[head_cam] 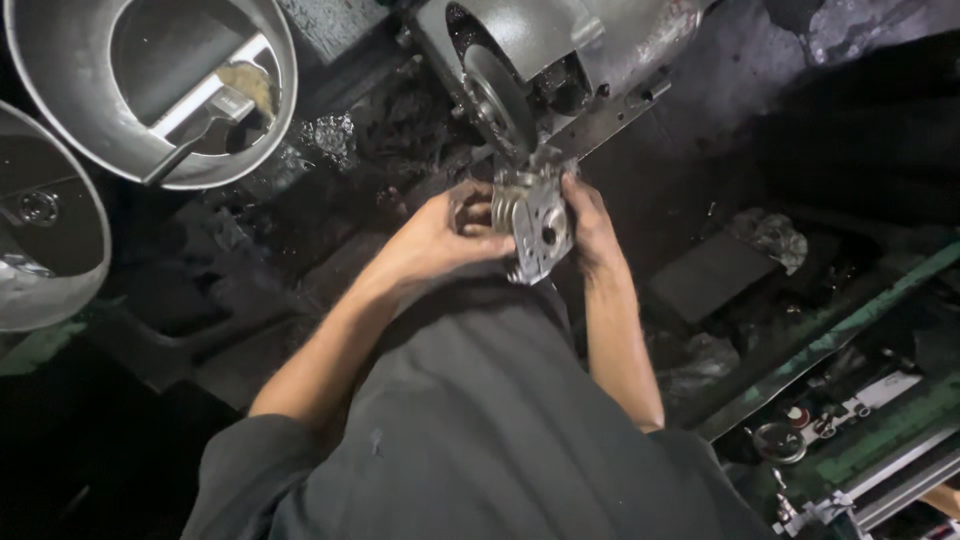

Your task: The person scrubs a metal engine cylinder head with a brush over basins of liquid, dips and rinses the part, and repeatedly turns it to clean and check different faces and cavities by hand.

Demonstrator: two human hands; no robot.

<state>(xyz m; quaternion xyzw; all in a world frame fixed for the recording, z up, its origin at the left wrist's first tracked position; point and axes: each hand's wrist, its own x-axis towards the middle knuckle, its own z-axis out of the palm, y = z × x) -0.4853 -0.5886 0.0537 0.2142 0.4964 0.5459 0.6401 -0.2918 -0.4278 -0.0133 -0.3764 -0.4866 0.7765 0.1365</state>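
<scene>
I am looking down into a dim, grimy workshop where the bench [330,230] is black with grease and metal dust, glittering filings lying in a small heap near its upper middle. At the top centre stands a grinding machine [560,60] with a grey housing and a round wheel [497,95] facing downward toward me. Both of my hands are up against it: my left hand [440,240] is curled around the near side of a small silvery cast metal part [535,220], fingers pressed together on its ribbed edge, while my right hand [590,225] clamps the opposite edge with thumb and fingers closed on it. The part sits just below the wheel, its upper tip touching or very nearly touching the rim; I cannot tell which. At the upper left a large round metal basin [30,90] holds a scoop-like tool [200,110], and a second round metal pan [85,200] is cut off by the left edge. A dark flat slab [705,275] lies to the right of my forearm, with crumpled rag or foil [770,235] beyond it. A green-painted metal rail [850,320] runs diagonally along the lower right, small fittings scattered beside it. My dark grey shirt [480,430] fills the bottom of the view.
</scene>
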